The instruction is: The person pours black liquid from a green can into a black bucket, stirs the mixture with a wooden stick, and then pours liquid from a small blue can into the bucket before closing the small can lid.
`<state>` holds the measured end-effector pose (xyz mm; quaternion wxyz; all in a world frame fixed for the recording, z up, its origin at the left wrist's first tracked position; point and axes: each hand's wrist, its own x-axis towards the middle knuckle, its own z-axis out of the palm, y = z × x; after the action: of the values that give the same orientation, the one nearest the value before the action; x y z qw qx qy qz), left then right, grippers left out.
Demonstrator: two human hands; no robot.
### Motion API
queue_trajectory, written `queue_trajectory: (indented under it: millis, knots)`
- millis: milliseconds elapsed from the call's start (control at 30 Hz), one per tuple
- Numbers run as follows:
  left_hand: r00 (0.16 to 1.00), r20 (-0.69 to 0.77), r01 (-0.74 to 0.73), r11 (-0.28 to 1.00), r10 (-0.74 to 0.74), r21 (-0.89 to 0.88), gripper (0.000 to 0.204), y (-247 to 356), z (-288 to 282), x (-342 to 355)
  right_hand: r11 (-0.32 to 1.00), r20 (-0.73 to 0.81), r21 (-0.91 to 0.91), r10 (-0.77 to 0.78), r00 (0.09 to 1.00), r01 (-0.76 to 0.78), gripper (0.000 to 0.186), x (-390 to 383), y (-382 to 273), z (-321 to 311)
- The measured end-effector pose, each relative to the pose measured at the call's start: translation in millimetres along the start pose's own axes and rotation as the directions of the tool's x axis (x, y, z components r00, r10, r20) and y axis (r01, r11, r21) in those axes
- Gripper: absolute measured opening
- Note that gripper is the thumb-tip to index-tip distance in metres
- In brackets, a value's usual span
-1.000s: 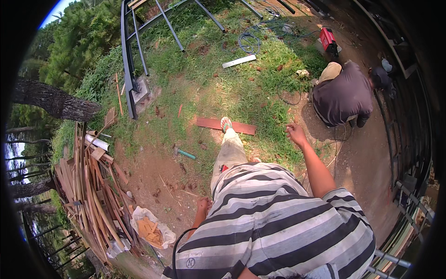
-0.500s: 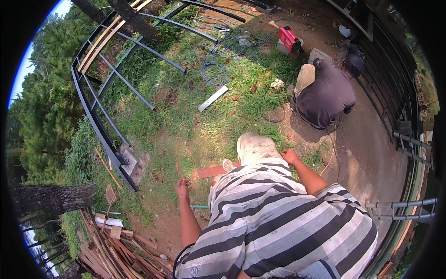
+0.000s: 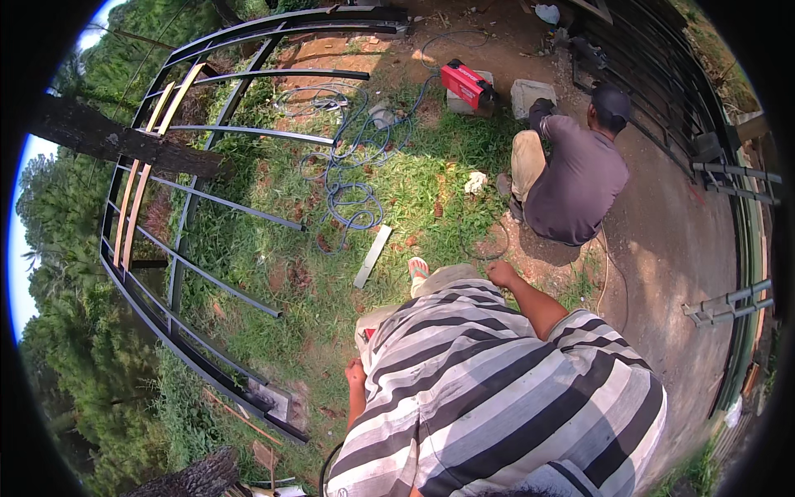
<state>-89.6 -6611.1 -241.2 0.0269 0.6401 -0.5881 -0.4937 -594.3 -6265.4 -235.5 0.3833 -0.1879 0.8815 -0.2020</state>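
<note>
My left hand [image 3: 356, 373] hangs low beside my striped shirt [image 3: 472, 373], its fingers curled in. No object shows in it. My right hand [image 3: 501, 272] is held out on the other side at hip height, loosely closed, with nothing visible in it. Between the hands are my light trousers [image 3: 377, 318], with a small red patch at the left thigh, and one sandalled foot [image 3: 419, 268] on the grass. Nearest ahead lies a pale flat metal bar [image 3: 373, 257]. Neither hand touches it.
A co-worker [image 3: 575, 178] in a cap crouches ahead right, near a concrete block [image 3: 532, 98] and a red machine [image 3: 466, 84]. Blue cable [image 3: 352, 195] lies coiled on the grass. A dark metal frame [image 3: 190, 199] with protruding bars curves along the left, past a tree trunk [image 3: 108, 137].
My view has turned left and moved forward. The metal frame now spreads wider. The sandalled foot shows farther ahead, and my left hand has drawn in toward my body.
</note>
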Motion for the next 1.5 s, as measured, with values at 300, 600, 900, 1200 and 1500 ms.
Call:
queue_trajectory:
  millis: [300,600,900,1200,1500]
  knots:
    - [0.945,0.205,0.287,0.945,-0.253,-0.157,0.015,105,73,131,0.982,-0.258,0.188,0.031,0.966,0.019,0.027,128,-72,-113]
    - [0.933,0.333,0.153,0.988,-0.14,-0.014,0.015,282,104,364,0.959,-0.203,0.192,0.246,0.948,-0.207,0.026,257,-110,-130]
    - [0.958,0.282,0.03,0.967,0.044,-0.253,0.025,604,124,483,0.922,-0.388,0.31,0.345,0.854,-0.232,0.02,339,-172,-200]
    - [0.946,0.288,-0.076,0.965,0.15,-0.252,0.025,753,179,528,0.953,-0.511,0.292,0.224,0.83,-0.078,0.022,487,-316,-369]
    - [0.978,0.209,0.046,0.955,0.017,-0.293,0.025,859,321,595,0.988,-0.525,0.157,0.078,0.847,0.006,0.025,756,-304,-525]
